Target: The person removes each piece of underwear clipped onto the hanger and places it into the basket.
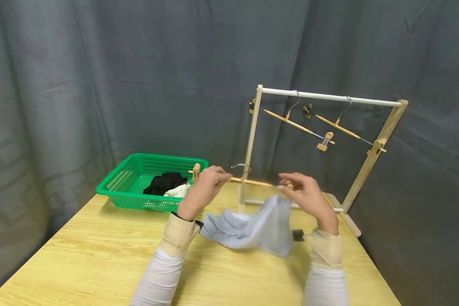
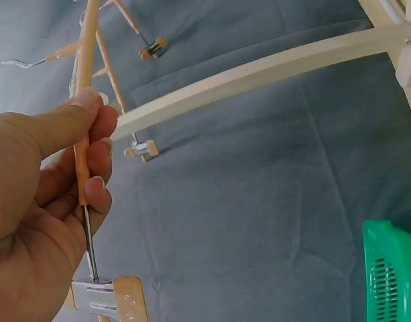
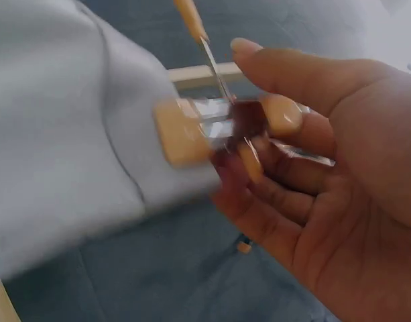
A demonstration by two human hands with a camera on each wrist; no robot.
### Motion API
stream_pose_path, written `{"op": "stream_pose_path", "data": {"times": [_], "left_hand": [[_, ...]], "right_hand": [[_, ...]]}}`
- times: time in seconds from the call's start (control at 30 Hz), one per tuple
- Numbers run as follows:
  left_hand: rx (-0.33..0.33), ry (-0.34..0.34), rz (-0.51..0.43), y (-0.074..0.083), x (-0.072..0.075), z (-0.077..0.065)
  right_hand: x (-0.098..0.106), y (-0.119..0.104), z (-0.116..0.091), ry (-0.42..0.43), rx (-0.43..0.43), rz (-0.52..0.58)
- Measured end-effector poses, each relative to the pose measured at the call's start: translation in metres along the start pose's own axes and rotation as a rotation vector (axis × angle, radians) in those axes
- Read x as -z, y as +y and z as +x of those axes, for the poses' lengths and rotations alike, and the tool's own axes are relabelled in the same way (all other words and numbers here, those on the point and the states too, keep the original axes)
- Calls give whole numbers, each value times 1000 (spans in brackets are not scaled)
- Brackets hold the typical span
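My left hand (image 1: 210,185) grips the wooden bar of a clip hanger (image 1: 252,182), thumb and fingers wrapped round it, as the left wrist view shows. The hanger's left clip (image 2: 108,298) has nothing in its jaws. At the other end, my right hand (image 1: 304,191) is around the right clip (image 3: 185,131), its thumb lifted apart and its fingers loosely bent behind and under the clip. That clip bites the edge of a light grey-blue cloth (image 1: 252,227), which hangs slanting over the table, blurred at its lower corner. The hanger's metal hook (image 1: 242,165) points up.
A wood-and-white rack (image 1: 348,98) stands at the right, with two bare clip hangers (image 1: 290,121) on its rod. At the back left, a green basket (image 1: 114,191) holds black cloth (image 1: 164,182) and white cloth (image 1: 177,191). Grey curtains (image 1: 176,76) surround the wooden table (image 1: 111,259).
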State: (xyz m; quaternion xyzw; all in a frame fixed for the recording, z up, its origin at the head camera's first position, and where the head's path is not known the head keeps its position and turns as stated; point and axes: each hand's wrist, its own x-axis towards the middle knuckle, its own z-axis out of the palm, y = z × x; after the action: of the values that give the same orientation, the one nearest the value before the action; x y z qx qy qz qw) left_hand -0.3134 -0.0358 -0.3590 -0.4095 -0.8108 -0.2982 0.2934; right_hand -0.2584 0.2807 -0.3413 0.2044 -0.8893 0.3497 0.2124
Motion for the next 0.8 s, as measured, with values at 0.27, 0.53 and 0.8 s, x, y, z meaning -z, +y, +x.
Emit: {"op": "stream_pose_path", "data": {"times": [0.27, 0.53, 0.8], "left_hand": [[-8, -20, -30, -5, 4, -1], [-8, -28, -36, -5, 4, 0], [-3, -32, -35, -5, 4, 2]], "right_hand": [[5, 8, -3, 10, -33, 32], [4, 15, 0, 95, 3, 113], [3, 19, 4, 108, 47, 109]]}}
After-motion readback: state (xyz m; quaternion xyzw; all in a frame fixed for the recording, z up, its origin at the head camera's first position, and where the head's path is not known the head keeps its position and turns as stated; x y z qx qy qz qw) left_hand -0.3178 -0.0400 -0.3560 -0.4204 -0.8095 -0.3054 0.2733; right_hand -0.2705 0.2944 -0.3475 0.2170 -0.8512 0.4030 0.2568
